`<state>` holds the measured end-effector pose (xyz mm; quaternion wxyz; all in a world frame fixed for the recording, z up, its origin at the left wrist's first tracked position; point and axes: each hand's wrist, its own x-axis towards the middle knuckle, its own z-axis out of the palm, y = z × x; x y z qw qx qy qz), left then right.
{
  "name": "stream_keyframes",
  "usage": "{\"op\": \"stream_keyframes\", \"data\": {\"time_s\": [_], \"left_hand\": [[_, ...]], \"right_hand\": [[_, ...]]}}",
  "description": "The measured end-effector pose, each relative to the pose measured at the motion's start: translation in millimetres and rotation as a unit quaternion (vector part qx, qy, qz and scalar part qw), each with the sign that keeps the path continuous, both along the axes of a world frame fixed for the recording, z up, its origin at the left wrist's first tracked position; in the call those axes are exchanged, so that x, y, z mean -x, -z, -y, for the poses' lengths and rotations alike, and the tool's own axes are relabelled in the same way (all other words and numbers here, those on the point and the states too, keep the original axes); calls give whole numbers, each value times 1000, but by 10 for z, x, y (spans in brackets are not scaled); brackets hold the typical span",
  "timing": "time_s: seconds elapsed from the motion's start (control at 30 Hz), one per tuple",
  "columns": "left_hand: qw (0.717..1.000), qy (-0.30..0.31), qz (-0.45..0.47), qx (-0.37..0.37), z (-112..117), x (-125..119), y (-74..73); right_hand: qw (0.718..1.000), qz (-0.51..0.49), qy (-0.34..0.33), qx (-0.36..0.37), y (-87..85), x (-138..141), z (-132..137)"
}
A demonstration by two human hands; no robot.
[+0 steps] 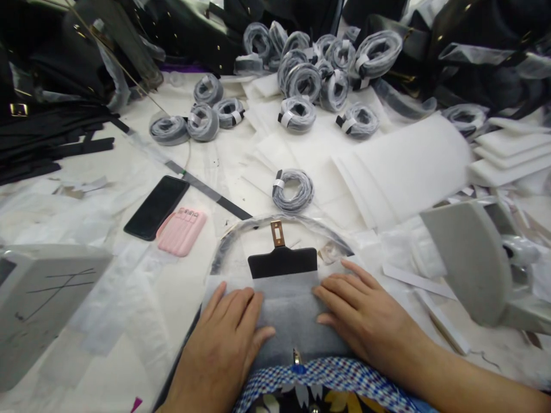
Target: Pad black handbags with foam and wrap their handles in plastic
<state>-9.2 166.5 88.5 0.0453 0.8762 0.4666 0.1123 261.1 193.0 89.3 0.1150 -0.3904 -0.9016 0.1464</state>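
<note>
A dark bag lies in front of me, its face covered by a thin whitish wrapping sheet point(286, 312). My left hand point(230, 335) rests flat on the sheet's left side, fingers stretched forward and thumb apart. On the right side of the sheet lies my right hand point(355, 307), fingers extended and pressing lightly, holding nothing. Between and beyond the hands, a black flap point(283, 262) with a gold-coloured clasp plate point(278, 233) sticks out. An arched handle point(224, 244) wrapped in clear film rises behind it. Near my body, a small metal fitting point(296, 357) shows at the bag's edge.
Film-wrapped coiled straps point(293, 191) lie ahead, with several more piled at the back. A phone point(156, 207) and a pink power bank point(181, 232) are left. White foam sheets point(404, 166) lie right. Grey machine parts point(465, 258) flank the table; black strips point(55, 135) lie far left.
</note>
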Motion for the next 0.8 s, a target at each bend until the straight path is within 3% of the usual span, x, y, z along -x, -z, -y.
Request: {"op": "stream_keyframes", "data": {"time_s": [0.13,0.23,0.33,0.57,0.67,0.8], "left_hand": [[997,28,67,23,-20,46,-185],[991,39,113,64,-4,63,-237],[991,30,119,54,-10,49,-150],[999,-29,32,-5,-95,-20,217],[1000,-16,17,-17,-86,-61,250],[998,-3,35,-58,-35,-137,178]], "right_hand": [[999,-35,-13,32,-190,0,-28],[996,-49,-40,56,-269,-8,-14],[997,-21,-40,60,-221,13,-15],[995,81,30,57,95,142,-121],[994,88,47,46,132,161,-114],[994,84,51,46,126,168,-87]]}}
